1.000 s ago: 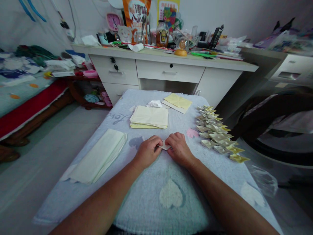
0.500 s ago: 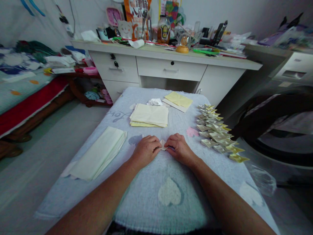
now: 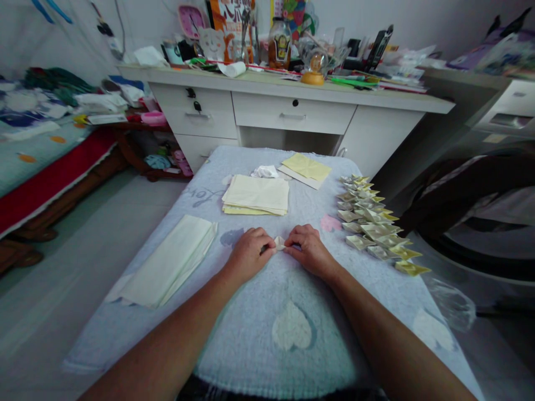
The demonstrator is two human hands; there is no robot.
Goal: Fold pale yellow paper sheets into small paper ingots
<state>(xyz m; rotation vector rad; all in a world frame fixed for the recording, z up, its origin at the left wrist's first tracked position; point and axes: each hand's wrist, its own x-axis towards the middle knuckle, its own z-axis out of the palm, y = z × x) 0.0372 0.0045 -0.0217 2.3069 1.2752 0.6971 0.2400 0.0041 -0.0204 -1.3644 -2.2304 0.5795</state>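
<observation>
Between my two hands is a small folded paper boat (image 3: pixel 280 243), pale, with a raised peak in its middle. My left hand (image 3: pixel 252 250) pinches its left tip between thumb and fingers. At the opposite tip, my right hand (image 3: pixel 307 248) does the same. Just beyond lies a stack of cream and yellow paper sheets (image 3: pixel 256 194). Several finished paper boats (image 3: pixel 371 223), white and yellow, stand in rows to the right. A folded pile of pale paper (image 3: pixel 169 262) rests on the left.
A patterned cloth (image 3: pixel 234 334) covers the table. Yellow and white sheets (image 3: pixel 307 168) and a crumpled white tissue (image 3: pixel 264 171) lie at its far side. Behind stands a white desk (image 3: pixel 292 114) crowded with items, including a jar (image 3: pixel 280 44). A washing machine (image 3: pixel 501 122) is at the right.
My fingers have drawn slightly apart along the paper boat, so more of its middle shows. Both hands still pinch its ends. The view has shifted a little.
</observation>
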